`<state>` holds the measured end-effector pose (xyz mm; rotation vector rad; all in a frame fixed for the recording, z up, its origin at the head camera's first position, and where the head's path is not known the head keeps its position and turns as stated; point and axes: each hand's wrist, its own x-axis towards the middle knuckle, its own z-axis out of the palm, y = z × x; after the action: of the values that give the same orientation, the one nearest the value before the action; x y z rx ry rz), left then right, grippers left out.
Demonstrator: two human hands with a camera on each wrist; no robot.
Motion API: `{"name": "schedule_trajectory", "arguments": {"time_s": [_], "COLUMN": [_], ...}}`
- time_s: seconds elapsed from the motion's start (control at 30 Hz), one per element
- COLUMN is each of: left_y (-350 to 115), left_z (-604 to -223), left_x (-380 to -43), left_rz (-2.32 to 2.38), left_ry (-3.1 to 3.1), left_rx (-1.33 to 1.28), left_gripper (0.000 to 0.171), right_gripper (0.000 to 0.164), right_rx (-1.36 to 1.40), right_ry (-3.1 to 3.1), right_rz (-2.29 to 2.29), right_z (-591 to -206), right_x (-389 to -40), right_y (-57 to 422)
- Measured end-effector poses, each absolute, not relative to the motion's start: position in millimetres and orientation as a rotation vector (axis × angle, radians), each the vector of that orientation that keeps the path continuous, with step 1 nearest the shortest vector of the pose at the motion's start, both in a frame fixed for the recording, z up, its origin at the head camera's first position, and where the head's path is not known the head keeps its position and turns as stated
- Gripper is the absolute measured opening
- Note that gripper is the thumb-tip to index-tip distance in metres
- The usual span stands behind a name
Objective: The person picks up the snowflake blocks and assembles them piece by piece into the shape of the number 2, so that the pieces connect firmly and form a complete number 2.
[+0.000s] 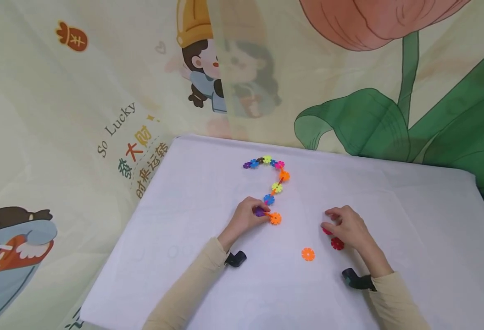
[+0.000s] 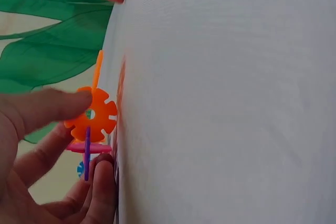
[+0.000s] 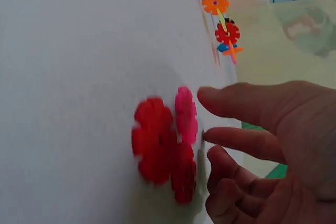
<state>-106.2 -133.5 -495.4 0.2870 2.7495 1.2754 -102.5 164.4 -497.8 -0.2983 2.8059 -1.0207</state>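
A chain of colourful notched plastic snowflake discs curves across the white table. My left hand pinches its near end, at a purple disc beside an orange disc. In the left wrist view the thumb lies against an orange disc, with the purple one edge-on below. Over to the right, my right hand hovers by a pink disc and red discs. Its thumb and index finger are parted, the other fingers loosely bent; a gap shows between the thumb and the pink disc.
One loose orange disc lies flat on the white cloth between the forearms. Black wrist cameras stick out from both sleeves. Behind the table's far edge hangs a printed curtain with a tulip and cartoon figures.
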Motion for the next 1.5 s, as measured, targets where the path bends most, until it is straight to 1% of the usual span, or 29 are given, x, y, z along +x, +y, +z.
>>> {"name": "schedule_trajectory", "arguments": {"time_s": [0.1, 0.23, 0.33, 0.5, 0.63, 0.73, 0.87, 1.0, 1.23, 1.5], "left_y": [-135, -135, -133, -129, -127, -127, -127, -127, -125, -126], "left_z": [-496, -497, -496, -495, -494, -493, -493, -494, -495, -496], "left_x": [-104, -101, -100, -99, -100, -101, -102, -102, -103, -104], "left_rz": [1.233, 1.16, 1.129, 1.104, 1.062, 1.04, 1.05, 1.088, 1.092, 1.106], "left_ry": [2.773, 2.777, 2.76, 2.761, 2.769, 2.773, 2.776, 2.771, 2.758, 2.747], "left_rx": [0.349, 0.397, 0.401, 0.381, 0.382, 0.384, 0.384, 0.375, 0.369, 0.376], "left_gripper": [0.019, 0.029, 0.032, 0.03, 0.032, 0.032, 0.032, 0.031, 0.03, 0.03], "right_gripper": [0.045, 0.047, 0.042, 0.029, 0.027, 0.023, 0.018, 0.016, 0.011, 0.011], "right_rx": [-0.291, -0.298, -0.304, -0.3, -0.314, -0.376, -0.444, -0.44, -0.421, -0.412], "right_ry": [2.773, 2.746, 2.746, 2.783, 2.738, 2.692, 2.597, 2.438, 2.387, 2.422], "right_rz": [-1.006, -1.019, -1.026, -1.019, -1.03, -1.102, -1.311, -1.5, -1.578, -1.603], "right_z": [-497, -498, -501, -501, -496, -494, -496, -501, -512, -517], "right_x": [-98, -94, -91, -91, -95, -100, -104, -104, -102, -101], "right_y": [176, 178, 177, 177, 176, 173, 160, 136, 102, 89]}}
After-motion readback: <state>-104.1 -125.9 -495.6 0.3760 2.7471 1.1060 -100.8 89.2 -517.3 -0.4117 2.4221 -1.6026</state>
